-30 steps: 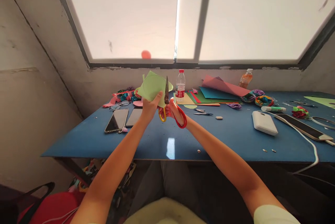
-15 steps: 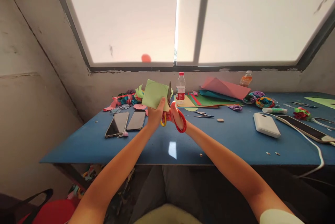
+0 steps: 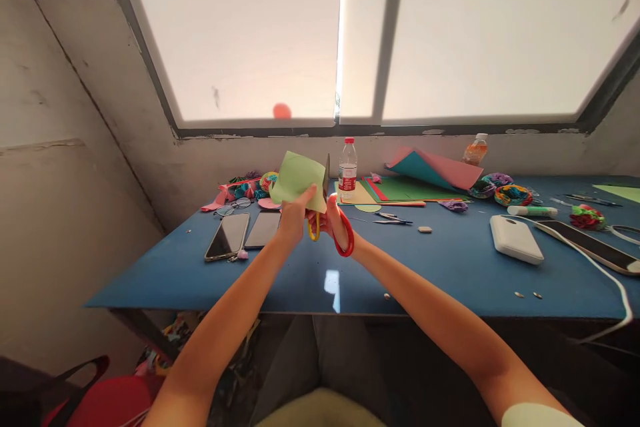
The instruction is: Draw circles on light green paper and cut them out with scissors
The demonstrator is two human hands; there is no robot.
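Above the blue table, my left hand pinches a sheet of light green paper, thumb on its near face. A faint curved line shows on the paper. Closed round the yellow handle of a pair of scissors is my right hand, close beside the left. The dark blades stand upright along the paper's right edge; whether they are apart is hard to see. A red band circles my right wrist.
Behind my hands stands a water bottle. Two phones lie at left with glasses. Coloured paper sheets, compasses and an eraser are right of centre. Farther right are a white power bank, a cable and a glue stick.
The green paper has tilted and bent a little in my left hand, and the strip at its left no longer shows. The pink and blue sheets at the back have shifted. My view has turned slightly.
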